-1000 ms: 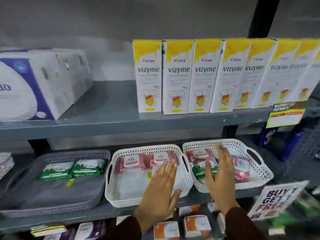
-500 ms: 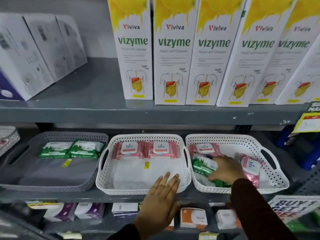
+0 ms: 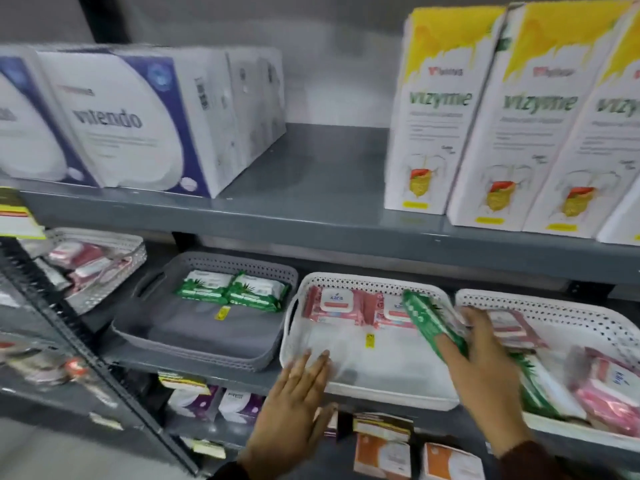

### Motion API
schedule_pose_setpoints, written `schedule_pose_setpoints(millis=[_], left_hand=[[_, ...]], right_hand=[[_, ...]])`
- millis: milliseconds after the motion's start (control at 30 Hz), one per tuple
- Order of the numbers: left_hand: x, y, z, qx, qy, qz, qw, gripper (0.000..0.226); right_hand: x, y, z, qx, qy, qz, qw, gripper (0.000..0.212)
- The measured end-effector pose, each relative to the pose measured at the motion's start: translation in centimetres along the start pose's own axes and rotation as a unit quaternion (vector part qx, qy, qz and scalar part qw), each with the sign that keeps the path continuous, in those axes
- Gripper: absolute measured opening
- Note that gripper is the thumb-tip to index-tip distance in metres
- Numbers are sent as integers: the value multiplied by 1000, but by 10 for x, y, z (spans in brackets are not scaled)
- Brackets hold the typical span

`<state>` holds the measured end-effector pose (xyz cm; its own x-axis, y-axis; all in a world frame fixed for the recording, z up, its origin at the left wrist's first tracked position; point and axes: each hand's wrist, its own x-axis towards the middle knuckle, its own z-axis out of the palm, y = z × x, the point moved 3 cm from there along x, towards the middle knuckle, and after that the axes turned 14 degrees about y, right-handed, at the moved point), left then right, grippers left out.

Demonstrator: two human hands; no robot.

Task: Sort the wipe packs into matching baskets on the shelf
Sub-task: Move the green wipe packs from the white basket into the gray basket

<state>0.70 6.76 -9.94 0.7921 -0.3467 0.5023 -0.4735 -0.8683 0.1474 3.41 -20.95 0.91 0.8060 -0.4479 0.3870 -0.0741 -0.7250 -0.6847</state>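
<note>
My right hand (image 3: 485,362) grips a green wipe pack (image 3: 431,322), held tilted over the gap between two white baskets. The middle white basket (image 3: 294,344) holds two pink packs (image 3: 332,304) along its back. My left hand (image 3: 298,400) rests flat and open on that basket's front rim. The right white basket (image 3: 561,311) holds pink packs (image 3: 609,393) and another green pack (image 3: 535,386). A grey basket (image 3: 194,344) on the left holds two green packs (image 3: 232,289) at its back.
A further white basket (image 3: 104,271) with pink packs sits at the far left. The upper shelf (image 3: 311,216) carries white-and-blue boxes (image 3: 138,119) and tall yellow-topped boxes (image 3: 446,112). Small boxes (image 3: 381,452) line the lower shelf. A dark slanted rail (image 3: 79,341) crosses the left.
My right hand has lifted a green pack out of the right basket and carried it leftward. The view has swung to the left. My left hand stays on the middle basket's rim.
</note>
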Motion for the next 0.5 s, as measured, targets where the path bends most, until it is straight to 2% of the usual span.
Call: schedule_pose_setpoints(millis=[133, 267, 367, 500], left_hand=[[-22, -79, -35, 65, 14, -87, 994, 69], [-35, -142, -65, 84, 5, -99, 991, 66], [-44, -167, -80, 65, 3, -102, 993, 60], [-55, -182, -90, 24, 20, -88, 996, 54]], right_hand=[[-40, -85, 69, 62, -69, -64, 994, 41], [-75, -165, 154, 51, -109, -154, 981, 49], [-94, -209, 210, -3, -107, -195, 975, 46], [-111, -223, 268, -151, -146, -184, 960, 44]])
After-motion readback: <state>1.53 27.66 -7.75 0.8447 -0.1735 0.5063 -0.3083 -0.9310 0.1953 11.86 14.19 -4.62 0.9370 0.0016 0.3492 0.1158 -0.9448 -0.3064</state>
